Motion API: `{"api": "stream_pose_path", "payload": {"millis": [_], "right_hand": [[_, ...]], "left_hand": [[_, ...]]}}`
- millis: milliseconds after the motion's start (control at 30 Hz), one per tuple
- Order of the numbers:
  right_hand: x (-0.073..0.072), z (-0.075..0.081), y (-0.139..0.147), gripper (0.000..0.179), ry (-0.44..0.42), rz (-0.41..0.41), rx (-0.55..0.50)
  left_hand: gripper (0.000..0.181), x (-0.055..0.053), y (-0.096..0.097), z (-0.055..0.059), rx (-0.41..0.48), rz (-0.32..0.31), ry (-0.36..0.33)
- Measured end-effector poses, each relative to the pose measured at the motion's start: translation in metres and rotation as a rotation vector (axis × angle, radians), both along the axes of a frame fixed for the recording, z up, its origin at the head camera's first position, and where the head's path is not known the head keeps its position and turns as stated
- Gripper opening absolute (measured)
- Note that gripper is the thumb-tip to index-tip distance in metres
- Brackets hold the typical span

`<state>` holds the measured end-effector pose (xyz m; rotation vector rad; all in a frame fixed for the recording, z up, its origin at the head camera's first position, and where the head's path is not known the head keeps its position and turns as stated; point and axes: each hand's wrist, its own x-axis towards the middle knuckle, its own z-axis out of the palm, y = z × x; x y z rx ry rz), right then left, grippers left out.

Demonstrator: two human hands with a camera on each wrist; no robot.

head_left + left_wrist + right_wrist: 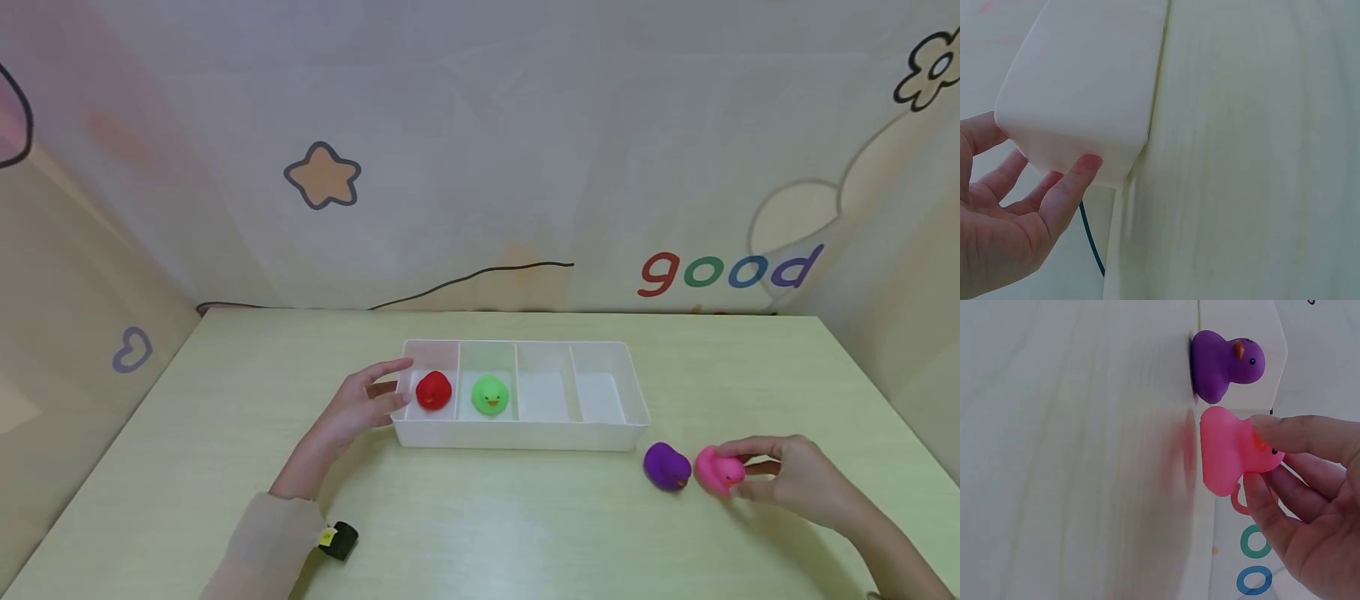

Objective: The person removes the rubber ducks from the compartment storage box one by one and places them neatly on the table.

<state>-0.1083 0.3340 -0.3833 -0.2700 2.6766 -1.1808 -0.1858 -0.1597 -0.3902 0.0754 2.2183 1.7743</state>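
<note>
My right hand (pixel 802 479) pinches a pink rubber duck (pixel 1225 453) by its head, between thumb and fingers. In the right wrist view the duck's base stands slightly off the tabletop. A purple rubber duck (pixel 666 467) sits just left of it. My left hand (pixel 367 396) touches the left end of a white divided tray (pixel 517 435); in the left wrist view the thumb presses the end wall, with the other fingers spread beside it. A red duck (pixel 433 391) lies in the leftmost compartment, a green duck (pixel 491 395) in the one beside it.
The pale wooden table (pixel 480 517) meets a printed cloth backdrop (pixel 480 167) behind the tray. Near my left sleeve (pixel 262 542) a small black object (pixel 341 542) with a yellow label shows. The tray's two right compartments hold nothing.
</note>
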Motion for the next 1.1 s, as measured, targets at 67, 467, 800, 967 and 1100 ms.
{"api": "stream_pose_path", "payload": {"millis": [67, 467, 800, 967, 1100], "right_hand": [[0.0, -0.001, 0.001, 0.04, -0.014, 0.014, -0.011], [-0.004, -0.005, 0.003, 0.042, -0.068, 0.037, -0.079], [-0.005, -0.005, 0.005, 0.041, 0.029, 0.074, -0.057], [-0.007, 0.004, 0.003, 0.043, 0.183, 0.06, -0.022], [-0.008, 0.015, -0.007, 0.045, 0.237, 0.059, -0.072]], "left_hand": [[0.051, 0.0, 0.0, 0.0, 0.001, 0.001, 0.001], [0.051, 0.0, 0.0, 0.0, -0.006, 0.003, 0.0], [0.05, -0.001, 0.0, -0.001, -0.014, 0.006, -0.004], [0.051, -0.001, 0.001, -0.001, -0.014, 0.007, -0.012], [0.051, 0.0, 0.0, 0.001, -0.012, 0.005, -0.007]]}}
